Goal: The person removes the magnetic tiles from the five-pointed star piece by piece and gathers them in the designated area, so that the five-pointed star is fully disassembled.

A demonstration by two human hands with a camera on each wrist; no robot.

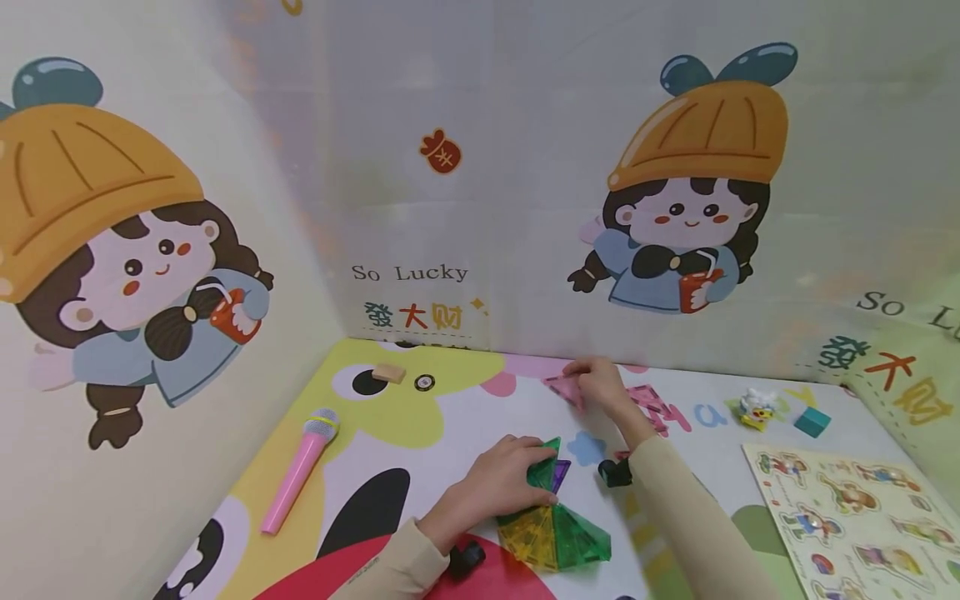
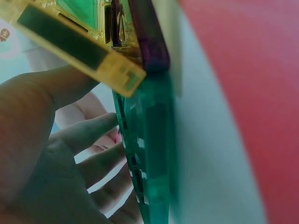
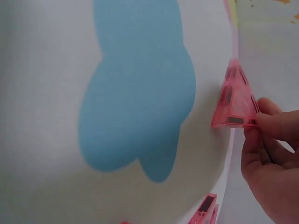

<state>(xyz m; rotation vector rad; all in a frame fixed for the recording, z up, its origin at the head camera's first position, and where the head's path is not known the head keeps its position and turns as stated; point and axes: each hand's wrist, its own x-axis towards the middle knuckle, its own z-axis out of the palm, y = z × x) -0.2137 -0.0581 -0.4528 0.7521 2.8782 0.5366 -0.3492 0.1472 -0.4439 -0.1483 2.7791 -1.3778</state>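
Apparently fetching, the right hand (image 1: 602, 385) pinched a pink triangle (image 3: 236, 106) beyond the left hand (image 1: 506, 475), whose extended fingers touched a green tile (image 2: 156, 126) (carrying back likely needed).

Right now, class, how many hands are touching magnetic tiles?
2. The left hand touches the green, yellow and purple tile build, low in the head view; the right hand pinches a pink triangular tile near the back wall. No others show.

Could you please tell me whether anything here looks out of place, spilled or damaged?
Nothing stands out as misplaced, spilled or damaged. The left hand holds a cluster of translucent green, yellow and purple plastic tiles, and the right hand pinches a translucent pink triangular plastic tile.
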